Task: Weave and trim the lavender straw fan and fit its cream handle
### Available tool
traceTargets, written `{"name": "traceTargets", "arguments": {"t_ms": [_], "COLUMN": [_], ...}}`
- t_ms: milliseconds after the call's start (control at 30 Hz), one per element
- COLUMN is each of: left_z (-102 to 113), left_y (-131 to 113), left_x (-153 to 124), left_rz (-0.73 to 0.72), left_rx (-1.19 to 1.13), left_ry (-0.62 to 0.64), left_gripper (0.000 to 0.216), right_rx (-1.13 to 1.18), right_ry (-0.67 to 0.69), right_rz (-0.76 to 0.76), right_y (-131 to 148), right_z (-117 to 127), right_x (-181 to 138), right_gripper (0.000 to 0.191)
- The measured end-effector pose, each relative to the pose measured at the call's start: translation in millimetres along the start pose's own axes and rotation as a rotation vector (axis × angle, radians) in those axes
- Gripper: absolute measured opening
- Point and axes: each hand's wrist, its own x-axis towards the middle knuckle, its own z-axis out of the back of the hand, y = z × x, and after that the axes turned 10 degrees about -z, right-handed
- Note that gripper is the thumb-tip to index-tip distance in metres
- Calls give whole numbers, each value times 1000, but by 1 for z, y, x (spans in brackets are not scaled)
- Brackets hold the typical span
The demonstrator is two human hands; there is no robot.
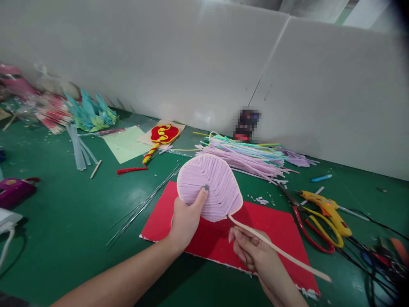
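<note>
A lilac leaf-shaped fan (211,179), covered in slanting rows of pipe cleaner with a cream border, is held up above a red board (271,221). My left hand (188,217) is closed on its lower left side, thumb pressed on the front and fingers hidden behind. Just below the fan's bottom tip, my right hand (252,249) pinches a thin dark stem that comes out there; its lower part is hidden. From the same tip a loose cream pipe cleaner (287,256) runs down to the right, passing along my right hand.
Scissors (315,228) and a yellow glue gun (329,211) with cables lie right. Behind the fan sits a pile of pipe cleaners (243,157). Thin wires (143,204), a red-and-yellow fan (164,133), glue sticks (79,149) and blue-green paper leaves (91,111) lie left. A wall (159,55) stands behind.
</note>
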Motion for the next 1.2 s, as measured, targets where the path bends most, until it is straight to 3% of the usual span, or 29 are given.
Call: {"name": "traceTargets", "arguments": {"t_ms": [200,267,333,400,467,633,867,967,1200], "left_z": [-1,-1,-1,-1,-2,-2,-1,-2,-3], "left_y": [0,-1,-1,-1,-1,0,2,1,3], "left_x": [-3,-3,-4,-3,-3,-1,0,1,4], "left_rz": [16,17,18,20,12,-1,14,19,45], "left_rx": [25,20,14,8,-6,-57,-9,-42,-110], "left_ry": [-15,-22,-23,-20,-12,-36,-5,22,58], "left_gripper": [32,31,31,31,30,28,30,31,36], "right_rx": [-702,-831,-897,-861,-736,-388,143,222,243], "right_ry": [-533,-658,-720,-695,-606,-261,188,288,366], "right_rz": [671,869,955,910,765,297,-133,-163,-139], "right_y": [-17,-24,-29,-29,-23,-3,2,0,-2], "right_z": [2,3,3,1,-1,-1,8,12,15], "right_x": [-3,-2,-1,0,1,-1,3,7,12], "right_gripper": [22,25,28,26,21,31,34,31,24]}}
